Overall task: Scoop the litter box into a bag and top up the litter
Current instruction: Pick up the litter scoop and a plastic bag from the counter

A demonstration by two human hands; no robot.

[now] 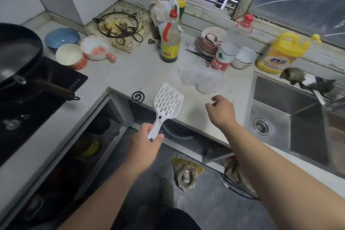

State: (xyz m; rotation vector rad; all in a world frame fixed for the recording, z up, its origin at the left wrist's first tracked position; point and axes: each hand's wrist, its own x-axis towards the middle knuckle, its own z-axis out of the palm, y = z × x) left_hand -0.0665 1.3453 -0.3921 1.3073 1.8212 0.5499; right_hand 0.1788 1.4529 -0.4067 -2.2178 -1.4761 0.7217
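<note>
Nearest, left hand (147, 141) grips the handle of the white litter scoop (166, 105), slotted blade up over the counter (130, 73) edge. Right hand (221, 111) hovers above the counter, fingers loosely curled, holding nothing. Just beyond it lies a crumpled clear plastic bag (202, 80), likely the next pickup. No litter box visible; scooping and topping up both appear not yet begun.

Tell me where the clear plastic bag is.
The bag lies crumpled on the counter, centre-right in the head view, just beyond the right hand and in front of the red-and-white cup.
</note>
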